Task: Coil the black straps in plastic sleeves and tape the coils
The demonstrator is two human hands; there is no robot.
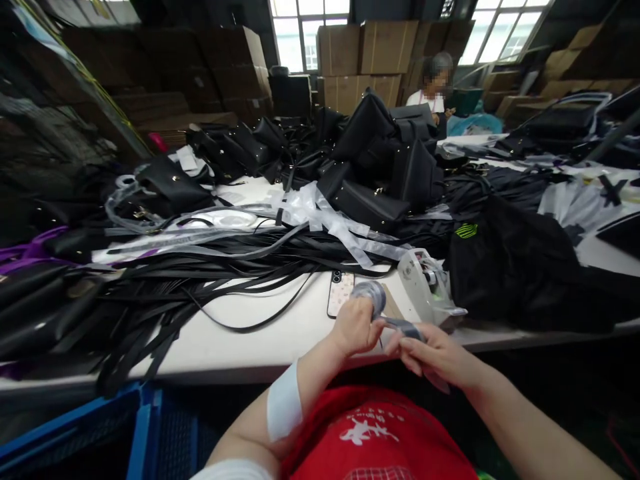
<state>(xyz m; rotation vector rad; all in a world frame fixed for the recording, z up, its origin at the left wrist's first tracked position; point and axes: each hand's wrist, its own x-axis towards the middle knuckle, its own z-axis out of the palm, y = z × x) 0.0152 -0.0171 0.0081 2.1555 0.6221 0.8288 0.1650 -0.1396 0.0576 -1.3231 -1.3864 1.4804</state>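
Note:
Near the table's front edge, my left hand (355, 327) is closed around a grey, shiny coiled strap (371, 293), which looks wrapped in clear film. A flat grey length of it stretches rightward to my right hand (430, 353), whose fingers are closed on the strap's end (407, 328). A bit of clear film hangs below the right fingers. Just behind my left hand lies a phone in a pale patterned case (340, 290). Long black straps (260, 260) are heaped across the table to the left.
Black handbags (370, 153) are piled at the middle back. A white plastic container (417, 283) stands right of my hands, beside a black cloth bundle (515, 267). Blue crates (145, 427) sit below the table's left edge. A person (430, 93) is at the far side.

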